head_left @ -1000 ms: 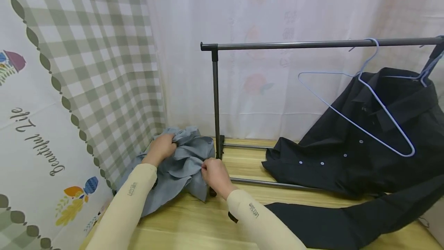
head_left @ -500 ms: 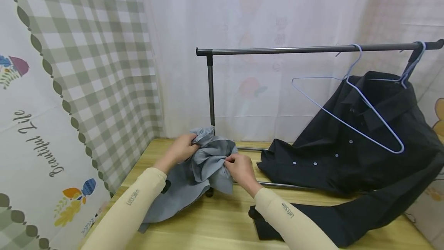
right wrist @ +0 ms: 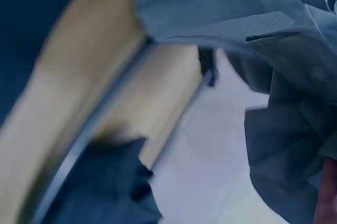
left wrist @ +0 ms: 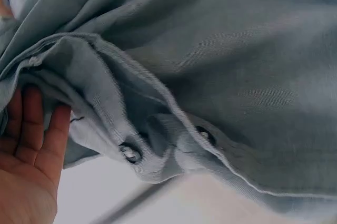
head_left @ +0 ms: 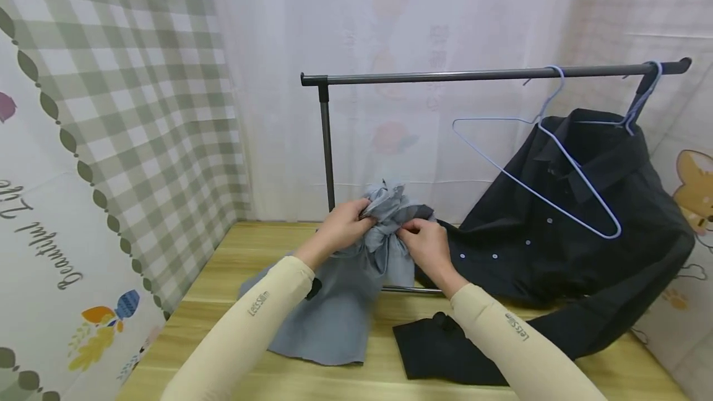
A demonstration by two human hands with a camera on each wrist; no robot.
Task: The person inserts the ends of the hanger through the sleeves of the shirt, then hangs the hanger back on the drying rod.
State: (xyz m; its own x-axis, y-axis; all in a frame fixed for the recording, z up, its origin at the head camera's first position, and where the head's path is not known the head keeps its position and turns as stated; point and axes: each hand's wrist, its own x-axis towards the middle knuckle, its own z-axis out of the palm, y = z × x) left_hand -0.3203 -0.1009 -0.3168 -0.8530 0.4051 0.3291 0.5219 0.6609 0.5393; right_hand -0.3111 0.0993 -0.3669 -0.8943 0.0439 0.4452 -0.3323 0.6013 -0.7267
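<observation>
A crumpled grey-blue button-up shirt (head_left: 328, 320) is bunched at the top between both hands, its lower part trailing onto the wooden table. The left hand (head_left: 341, 228) grips the gathered cloth from the left. In the left wrist view, fingers of that hand (left wrist: 34, 150) reach under a folded edge, near dark round buttons (left wrist: 129, 153). The right hand (head_left: 427, 247) pinches the shirt's right side. Only a sliver of the right hand (right wrist: 327, 195) shows at the right wrist view's edge, beside hanging cloth (right wrist: 284, 145). Folds hide some fingertips.
Behind the hands stands a dark metal clothes rack (head_left: 412, 78). A bare light-blue hanger (head_left: 501, 169) hangs from its rail. Further right, a black shirt (head_left: 512, 277) is on another hanger (head_left: 640, 102), one sleeve (head_left: 440, 351) lying across the wooden table (head_left: 206, 320).
Both hands have lifted the grey-blue shirt from the table's back left corner and carried it right, in front of the rack. The head view has shifted slightly right.
</observation>
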